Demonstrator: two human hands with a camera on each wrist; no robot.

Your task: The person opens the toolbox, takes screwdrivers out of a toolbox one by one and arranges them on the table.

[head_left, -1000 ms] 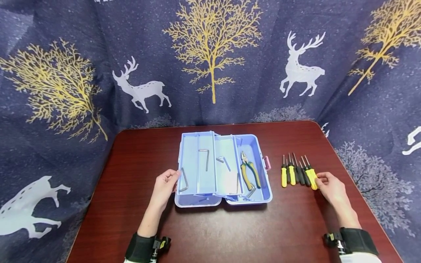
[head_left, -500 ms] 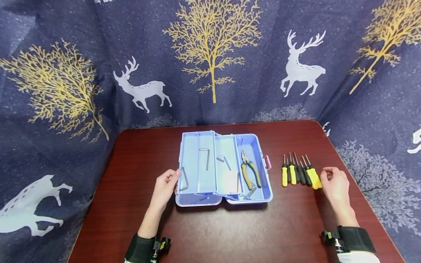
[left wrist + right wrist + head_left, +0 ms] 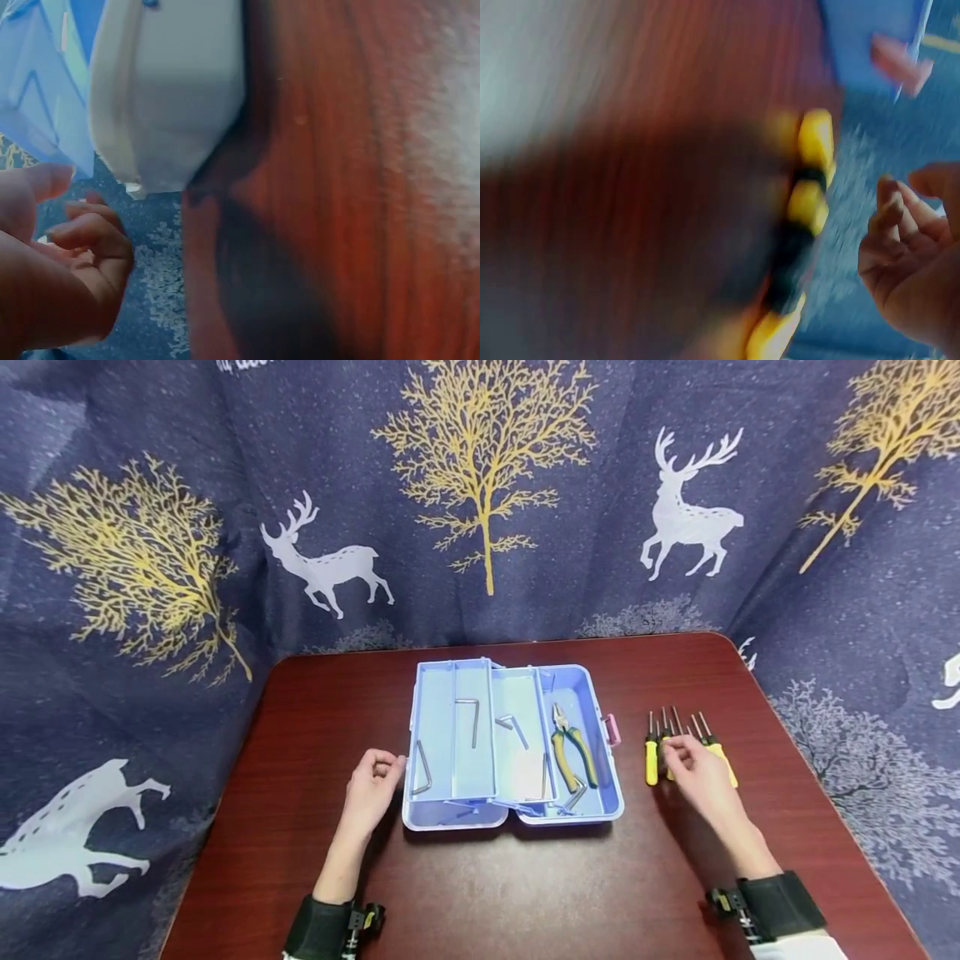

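Observation:
A light-blue toolbox (image 3: 459,815) stands unfolded mid-table in the head view, its trays spread out. Combination pliers (image 3: 561,758) lie in its right compartment, and several hex keys (image 3: 476,723) lie in the trays and the base. My left hand (image 3: 372,785) is beside the box's left edge, fingers loosely bent and holding nothing. In the left wrist view its thumb (image 3: 54,180) is near a blue tray; contact is unclear. Right of the box, several yellow and black screwdrivers (image 3: 651,763) form a row. My right hand (image 3: 701,777) hovers over them, empty, hiding some handles.
The dark red wooden table (image 3: 510,893) carries everything. A pink latch (image 3: 612,730) sticks out from the toolbox's right side. A dark blue curtain (image 3: 525,618) with trees and deer hangs behind the table and at both sides.
My right hand let go of a yellow screwdriver at the row's right end, drew back right, then swung left over the row. My left thumb has come off the tray's rim.

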